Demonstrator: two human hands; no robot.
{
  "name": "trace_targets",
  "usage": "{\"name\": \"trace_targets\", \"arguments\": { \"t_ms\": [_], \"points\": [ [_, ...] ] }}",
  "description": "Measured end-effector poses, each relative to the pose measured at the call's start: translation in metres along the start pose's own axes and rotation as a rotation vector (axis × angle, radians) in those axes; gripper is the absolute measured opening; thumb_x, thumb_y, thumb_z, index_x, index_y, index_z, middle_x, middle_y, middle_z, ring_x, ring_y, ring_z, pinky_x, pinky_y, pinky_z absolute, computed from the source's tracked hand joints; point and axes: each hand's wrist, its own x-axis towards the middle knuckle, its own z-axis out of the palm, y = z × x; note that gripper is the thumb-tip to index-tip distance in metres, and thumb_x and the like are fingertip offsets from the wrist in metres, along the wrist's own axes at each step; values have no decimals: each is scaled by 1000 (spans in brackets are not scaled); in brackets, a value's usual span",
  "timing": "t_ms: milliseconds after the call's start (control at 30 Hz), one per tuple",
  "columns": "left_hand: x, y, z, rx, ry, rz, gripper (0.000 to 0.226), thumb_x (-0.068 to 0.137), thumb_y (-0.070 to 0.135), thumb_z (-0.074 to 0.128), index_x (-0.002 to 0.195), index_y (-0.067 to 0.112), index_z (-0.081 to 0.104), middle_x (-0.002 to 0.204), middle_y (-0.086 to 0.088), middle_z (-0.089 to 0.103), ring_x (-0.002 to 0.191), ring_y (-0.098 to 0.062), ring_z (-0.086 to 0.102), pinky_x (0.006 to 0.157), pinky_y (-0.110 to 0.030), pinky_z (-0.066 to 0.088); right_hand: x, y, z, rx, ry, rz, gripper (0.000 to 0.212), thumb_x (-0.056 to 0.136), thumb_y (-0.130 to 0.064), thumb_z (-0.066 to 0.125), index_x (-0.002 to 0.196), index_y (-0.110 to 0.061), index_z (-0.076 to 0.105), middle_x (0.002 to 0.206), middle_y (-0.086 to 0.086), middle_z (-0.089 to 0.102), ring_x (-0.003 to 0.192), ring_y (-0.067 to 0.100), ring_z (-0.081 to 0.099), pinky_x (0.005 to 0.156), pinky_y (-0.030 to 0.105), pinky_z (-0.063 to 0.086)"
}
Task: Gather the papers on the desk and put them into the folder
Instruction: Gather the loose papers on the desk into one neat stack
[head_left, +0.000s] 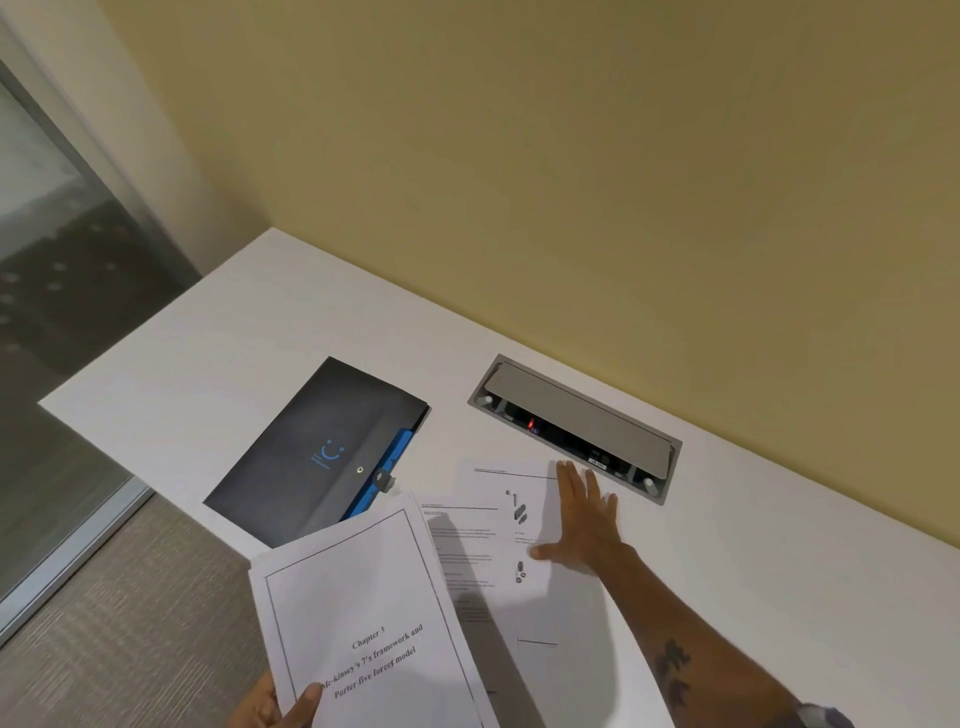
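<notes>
A dark folder (311, 452) with a blue logo, a snap button and a blue inner edge lies closed on the white desk (208, 374), to the left. My left hand (283, 704) grips a small stack of papers (363, 613) by its lower edge; the top sheet is a framed "Chapter 3" title page, held above the desk's near edge. Two more printed sheets lie flat on the desk: one with small pictures (506, 514) and one with text (467, 566) partly under the stack. My right hand (584, 519) lies flat, fingers spread, on the right edge of the picture sheet.
A grey cable and socket box (576, 410) with its lid raised is sunk into the desk behind my right hand, close to the yellow wall (519, 156). The desk's left edge drops to grey carpet (130, 597) beside a glass partition (52, 260).
</notes>
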Motion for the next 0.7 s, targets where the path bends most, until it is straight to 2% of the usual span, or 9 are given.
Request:
{"name": "trace_targets", "arguments": {
  "t_ms": [100, 167, 233, 367, 433, 500, 533, 600, 700],
  "points": [
    [-1, 1, -2, -19, 17, 4, 45, 92, -4, 64, 136, 3, 56, 86, -2, 82, 92, -30, 71, 72, -30, 61, 4, 1, 13, -27, -22, -5, 140, 78, -66, 80, 165, -13, -16, 176, 6, -15, 163, 35, -13, 127, 68, 2],
    [-4, 2, -2, -60, 24, -2, 45, 93, -6, 62, 136, 3, 54, 94, -11, 79, 93, -30, 69, 54, -20, 61, 2, 1, 20, -13, 18, 23, 136, 78, -66, 80, 166, -15, -11, 177, 6, -4, 163, 34, -7, 127, 68, 1],
    [-9, 4, 1, -95, 21, 1, 44, 94, -6, 61, 136, 2, 54, 102, -16, 76, 95, -32, 68, 50, -17, 59, -2, 1, 25, -10, 72, 40, 129, 79, -66, 79, 167, -20, -3, 176, 7, 10, 163, 33, 2, 129, 65, 3],
    [-8, 9, 8, -58, 32, 35, 43, 93, -2, 64, 135, 5, 56, 97, -11, 78, 92, -26, 70, 53, -15, 59, -12, -1, 32, 109, 137, 125, 123, 78, -52, 86, 167, -20, 7, 163, 7, 42, 152, 31, 35, 124, 50, 28],
    [-4, 10, 11, -18, 40, 49, 47, 92, -1, 66, 138, 4, 55, 103, -14, 78, 99, -31, 70, 75, -25, 63, -16, 1, 37, 254, 172, 227, 117, 80, -37, 90, 165, -18, 12, 154, 7, 53, 141, 31, 51, 116, 46, 42],
    [0, 12, 13, 22, 28, 66, 51, 92, -2, 66, 141, 2, 54, 107, -15, 78, 111, -39, 67, 101, -45, 53, -21, 7, 41, 451, 224, 324, 101, 86, -23, 86, 163, -17, 22, 148, 9, 61, 130, 34, 63, 107, 45, 51],
    [0, 14, 15, 36, 20, 78, 50, 91, -3, 66, 140, 2, 55, 103, -12, 80, 111, -39, 68, 100, -46, 52, -24, 11, 42, 524, 265, 361, 86, 90, -17, 82, 160, -17, 31, 144, 10, 64, 125, 36, 67, 102, 44, 54],
    [-1, 18, 19, 46, 21, 105, 47, 91, -6, 65, 137, 2, 57, 94, -2, 82, 102, -34, 70, 81, -31, 60, -28, 22, 40, 584, 352, 401, 53, 95, -12, 74, 144, -13, 54, 133, 11, 71, 116, 36, 70, 94, 41, 56],
    [-2, 24, 27, 53, 7, 136, 54, 91, -5, 65, 144, 0, 52, 106, -8, 77, 100, -28, 68, 63, -8, 57, -36, 43, 34, 599, 498, 438, 24, 100, -13, 68, 123, -6, 69, 123, 14, 72, 106, 38, 71, 81, 36, 52]
  ]
}}
